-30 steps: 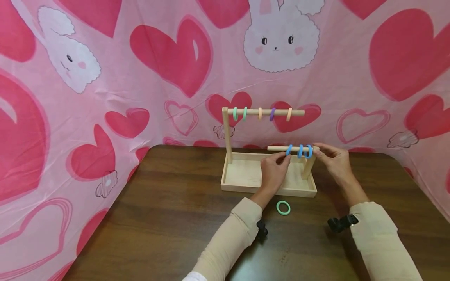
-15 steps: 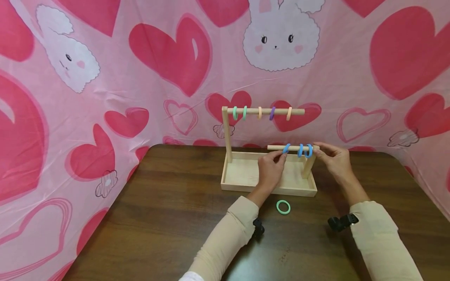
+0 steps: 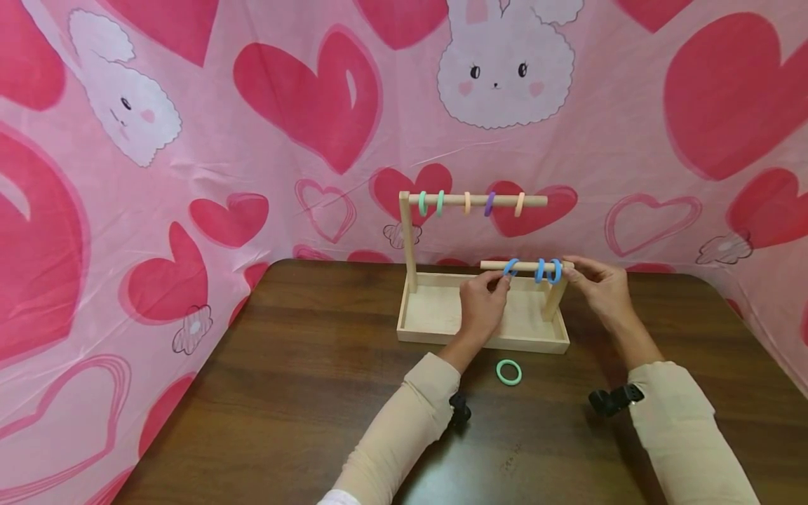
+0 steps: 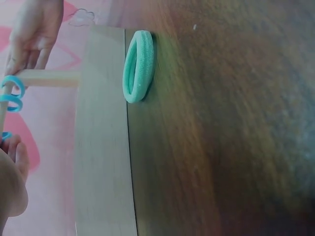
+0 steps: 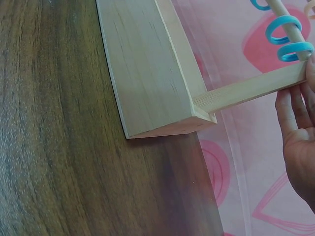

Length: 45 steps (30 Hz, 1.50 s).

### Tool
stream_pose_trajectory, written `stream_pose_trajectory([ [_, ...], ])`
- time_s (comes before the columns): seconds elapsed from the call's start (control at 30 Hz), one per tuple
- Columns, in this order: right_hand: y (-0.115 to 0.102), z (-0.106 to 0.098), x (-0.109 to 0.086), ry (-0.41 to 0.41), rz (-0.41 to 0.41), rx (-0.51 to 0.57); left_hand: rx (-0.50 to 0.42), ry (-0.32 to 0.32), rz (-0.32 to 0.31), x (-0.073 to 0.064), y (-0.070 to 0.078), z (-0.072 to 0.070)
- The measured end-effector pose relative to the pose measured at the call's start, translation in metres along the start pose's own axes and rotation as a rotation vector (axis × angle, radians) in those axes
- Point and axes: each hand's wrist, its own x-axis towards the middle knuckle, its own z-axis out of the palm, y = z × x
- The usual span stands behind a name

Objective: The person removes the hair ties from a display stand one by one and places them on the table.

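Note:
With thumb and forefinger my left hand [image 3: 482, 305] pinches a blue hair tie [image 3: 512, 265], which loops around the lower rod [image 3: 491, 266] of a wooden stand and tilts there. Two more blue hair ties [image 3: 539, 271] hang on the same rod, close to its right end. My right hand [image 3: 602, 291] grips the top of the short post [image 3: 553, 303] where that rod meets it; in the right wrist view its fingers [image 5: 285, 110] lie against the post. A green fuzzy hair tie [image 4: 144, 64] lies on the table in front of the stand.
The upper rod [image 3: 454, 200], on a tall left post [image 3: 408, 242], carries green, peach and purple hair ties. A shallow wooden tray [image 3: 442, 338] forms the stand's base on the brown table [image 3: 303, 365]. Behind hangs a pink cloth [image 3: 404, 105] with hearts and rabbits.
My left hand has slid the pinched blue hair tie leftward along the lower rod, away from the other two, and the tie now leans more. My right hand has stayed on the post.

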Motion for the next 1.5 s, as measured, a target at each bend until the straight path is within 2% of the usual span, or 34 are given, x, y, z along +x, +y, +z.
stream_pose_trajectory([
  [0.17, -0.001, 0.000, 0.000, 0.003, 0.011, 0.056, -0.035, 0.006, -0.027, 0.000, 0.002, -0.002],
  [0.77, 0.000, 0.000, -0.001, -0.018, -0.012, 0.081, -0.069, 0.032, -0.062, 0.000, -0.007, -0.020],
  [1.07, -0.001, 0.000, -0.001, 0.003, 0.020, 0.038, -0.074, 0.043, -0.048, 0.001, -0.010, -0.027],
  [1.33, -0.001, -0.001, -0.001, 0.001, 0.017, -0.041, -0.075, 0.049, -0.088, 0.000, -0.015, -0.033],
  [1.5, -0.001, -0.001, -0.001, 0.004, 0.013, -0.052, -0.079, 0.057, -0.093, 0.000, -0.015, -0.038],
])
